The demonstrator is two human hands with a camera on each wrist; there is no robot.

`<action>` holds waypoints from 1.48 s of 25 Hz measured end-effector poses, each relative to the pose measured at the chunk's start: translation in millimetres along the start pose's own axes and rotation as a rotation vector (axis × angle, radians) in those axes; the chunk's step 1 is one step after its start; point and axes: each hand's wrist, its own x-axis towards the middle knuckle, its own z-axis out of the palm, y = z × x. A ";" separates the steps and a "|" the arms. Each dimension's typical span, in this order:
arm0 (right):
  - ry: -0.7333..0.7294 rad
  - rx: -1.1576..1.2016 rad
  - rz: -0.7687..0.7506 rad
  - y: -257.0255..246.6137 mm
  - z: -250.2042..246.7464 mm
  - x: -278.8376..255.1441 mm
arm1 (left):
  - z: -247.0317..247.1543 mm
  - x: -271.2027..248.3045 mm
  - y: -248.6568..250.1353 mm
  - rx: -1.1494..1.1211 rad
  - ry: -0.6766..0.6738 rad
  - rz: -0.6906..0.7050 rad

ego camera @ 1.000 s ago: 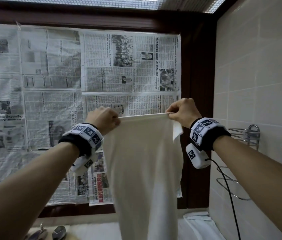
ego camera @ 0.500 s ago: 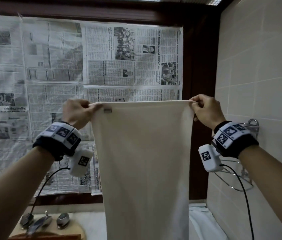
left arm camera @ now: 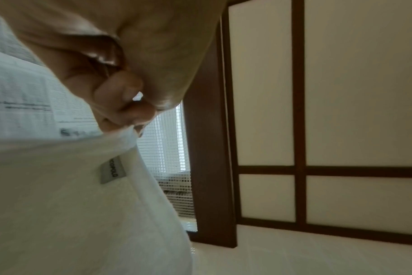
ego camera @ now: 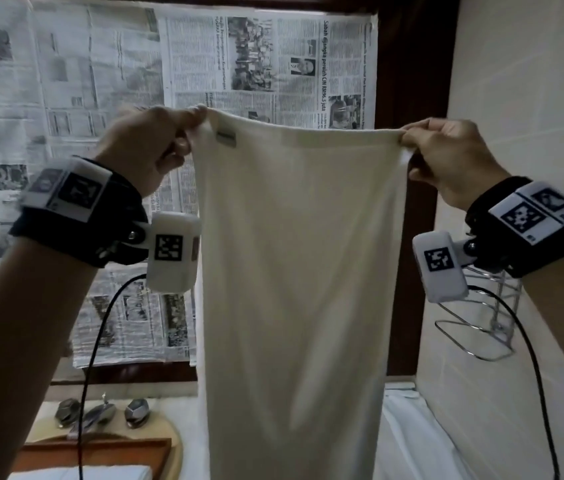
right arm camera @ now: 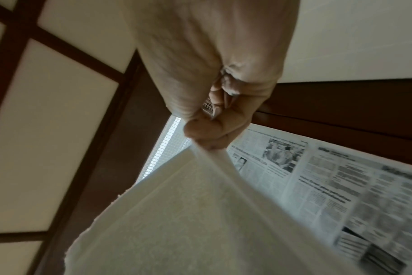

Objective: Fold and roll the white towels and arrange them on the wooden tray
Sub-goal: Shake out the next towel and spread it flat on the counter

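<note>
A white towel point(ego camera: 294, 271) hangs full length in front of me, spread flat between my two raised hands. My left hand point(ego camera: 156, 147) pinches its top left corner, close to a small grey label point(ego camera: 226, 137). My right hand point(ego camera: 443, 154) pinches the top right corner. The left wrist view shows fingers point(left arm camera: 127, 111) nipping the towel point(left arm camera: 71, 204) just above the label point(left arm camera: 112, 172). In the right wrist view, thumb and fingers point(right arm camera: 207, 134) clamp the towel point(right arm camera: 188, 214) at its hem. The wooden tray point(ego camera: 93, 452) lies low at the left, with white cloth point(ego camera: 83, 474) at its front edge.
Newspaper sheets point(ego camera: 100, 98) cover the window behind the towel. A tiled wall point(ego camera: 523, 98) on the right carries a wire rack point(ego camera: 481, 327). Chrome tap handles point(ego camera: 100, 414) stand behind the tray. More white cloth point(ego camera: 408, 431) lies low at the right, under the wall.
My hands have moved apart, stretching the towel's top edge from bunched to full width. The view has tipped down, showing more of the tray and taps.
</note>
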 end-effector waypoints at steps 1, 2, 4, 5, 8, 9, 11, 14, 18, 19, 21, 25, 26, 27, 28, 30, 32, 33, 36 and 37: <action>0.000 -0.008 0.021 8.7 2.9 2.5 | 2.5 4.2 -7.9 -0.004 0.000 -0.012; -0.002 -0.027 0.042 19.5 6.2 4.2 | 3.5 8.2 -18.9 0.004 0.006 -0.029; -0.018 -0.073 0.095 51.6 14.6 6.1 | 3.5 14.3 -54.2 0.042 0.018 -0.087; -0.028 -0.100 0.127 72.9 19.6 6.8 | 2.7 17.4 -78.4 0.085 0.027 -0.117; -0.071 -0.254 0.227 148.3 38.6 -1.3 | 2.1 14.8 -166.2 0.225 0.085 -0.235; -0.083 -0.331 0.251 174.9 45.1 -5.4 | 3.2 9.9 -196.0 0.248 0.085 -0.294; -0.133 -0.474 0.303 232.1 60.1 -24.4 | 5.1 -9.1 -261.4 0.243 0.066 -0.419; -0.230 -0.595 0.414 305.1 78.3 -57.5 | 2.0 -33.6 -348.6 0.237 0.121 -0.534; -0.203 -0.617 0.597 404.2 99.0 -114.3 | 2.1 -79.0 -454.4 0.449 0.063 -0.577; -0.226 -0.671 0.604 428.5 102.6 -141.8 | 1.0 -102.6 -479.8 0.617 0.018 -0.556; -0.457 -0.816 0.657 470.4 109.6 -228.8 | 1.0 -175.1 -526.5 0.797 -0.221 -0.596; -1.100 -0.930 0.816 498.5 103.9 -388.4 | 0.7 -321.1 -578.9 1.019 -0.960 -0.684; -1.139 -0.952 0.793 504.1 100.7 -399.3 | -1.2 -332.6 -583.8 1.056 -0.999 -0.689; -1.135 -0.951 0.765 509.6 98.7 -397.5 | -3.1 -333.7 -587.6 1.062 -0.985 -0.681; -1.125 -0.937 0.759 516.1 98.0 -391.2 | -3.3 -327.3 -593.2 1.056 -0.975 -0.671; -1.090 -0.914 0.775 519.8 101.5 -375.9 | 1.9 -308.0 -598.9 1.051 -0.983 -0.691; -1.085 -0.941 0.703 511.0 112.8 -381.1 | 17.1 -302.8 -596.0 1.011 -0.950 -0.744; -1.145 -0.947 0.630 505.2 117.8 -393.4 | 24.1 -309.9 -591.0 0.979 -0.965 -0.744; -1.242 -1.022 0.474 500.6 91.9 -425.2 | 8.0 -348.5 -576.8 1.009 -1.069 -0.540; -1.184 -1.069 0.555 507.9 73.7 -424.1 | -13.4 -353.9 -578.3 1.070 -1.019 -0.530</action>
